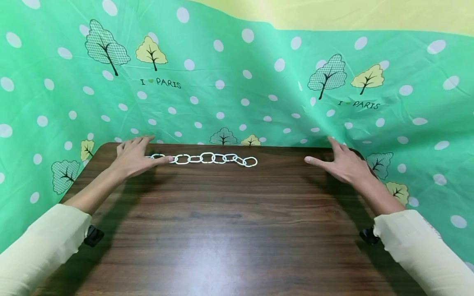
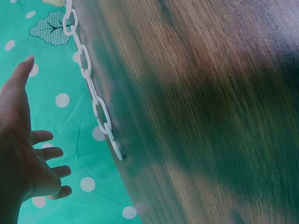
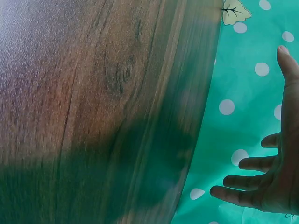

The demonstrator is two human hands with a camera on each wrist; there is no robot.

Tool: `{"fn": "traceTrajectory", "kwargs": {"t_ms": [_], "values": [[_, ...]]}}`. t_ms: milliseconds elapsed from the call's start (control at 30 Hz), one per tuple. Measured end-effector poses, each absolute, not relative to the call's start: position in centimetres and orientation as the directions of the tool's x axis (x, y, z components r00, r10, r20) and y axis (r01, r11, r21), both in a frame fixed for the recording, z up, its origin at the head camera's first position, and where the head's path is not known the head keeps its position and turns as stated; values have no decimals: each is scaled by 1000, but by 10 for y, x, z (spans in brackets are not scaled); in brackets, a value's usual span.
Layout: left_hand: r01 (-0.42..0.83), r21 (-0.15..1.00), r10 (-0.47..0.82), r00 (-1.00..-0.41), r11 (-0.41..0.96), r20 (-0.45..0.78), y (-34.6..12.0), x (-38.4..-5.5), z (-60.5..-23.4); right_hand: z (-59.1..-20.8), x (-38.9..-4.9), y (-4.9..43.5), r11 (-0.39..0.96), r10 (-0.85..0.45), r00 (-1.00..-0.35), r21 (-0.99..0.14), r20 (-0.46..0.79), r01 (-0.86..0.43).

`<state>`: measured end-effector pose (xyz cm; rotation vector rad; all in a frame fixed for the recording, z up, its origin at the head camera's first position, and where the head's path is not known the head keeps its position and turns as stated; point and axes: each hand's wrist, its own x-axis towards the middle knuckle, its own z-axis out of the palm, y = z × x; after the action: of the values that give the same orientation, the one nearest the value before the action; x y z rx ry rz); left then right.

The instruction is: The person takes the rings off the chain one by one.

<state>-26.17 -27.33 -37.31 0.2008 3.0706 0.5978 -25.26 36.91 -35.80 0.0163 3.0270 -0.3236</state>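
A white chain (image 1: 207,158) of several oval links lies in a line along the far edge of the brown table. My left hand (image 1: 134,158) hovers over the chain's left end with fingers spread, and its thumb overlaps a link in the head view. In the left wrist view the same chain (image 2: 103,114) shows a gap from the left hand (image 2: 28,154), which holds nothing. Well to the right of the chain, my right hand (image 1: 344,162) is held above the table's far right corner. Its fingers (image 3: 257,163) are spread apart with nothing in them.
The wood-grain table (image 1: 222,230) fills the lower middle, its far corners rounded. Behind and beside it hangs a green cloth (image 1: 229,94) with white dots and printed trees. Dark wrist devices (image 1: 93,236) sit by the pale sleeves (image 1: 52,242).
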Motion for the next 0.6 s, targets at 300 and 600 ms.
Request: {"fn": "traceTrajectory", "kwargs": {"t_ms": [300,600], "values": [[142,394,149,-989,908,15,-268,-264,-374,-359,-252,365,975,-13,-996,-223,-88,7],[147,402,157,-988,904,8,-262,-265,-376,-360,-254,358,971,-23,-996,-239,-88,-1]]}}
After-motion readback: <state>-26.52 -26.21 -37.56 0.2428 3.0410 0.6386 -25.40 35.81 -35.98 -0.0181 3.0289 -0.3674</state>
